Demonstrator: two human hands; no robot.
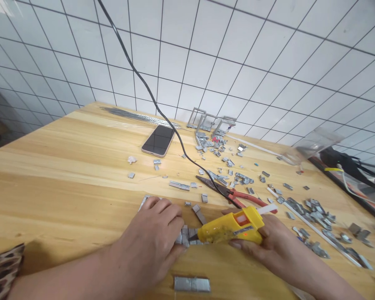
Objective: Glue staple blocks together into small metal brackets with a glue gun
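My right hand [268, 246] grips a yellow hot glue gun [231, 228], its nozzle pointing left at a row of small grey metal pieces [189, 234] on the wooden table [65, 175]. My left hand [153, 237] lies palm down on the table, fingertips pressing on those grey pieces next to the nozzle. A white glue stick pokes out of the gun's rear. The gun's black cord [162, 112] runs up and away across the table to the top of the view.
Red-handled pliers [237, 195] lie just beyond the gun. A phone [158, 140] rests face up further back. Several grey metal bits [312, 208] and strips are scattered at the right. A joined grey block [192, 284] sits near the front edge. Small metal frames [211, 121] stand by the tiled wall.
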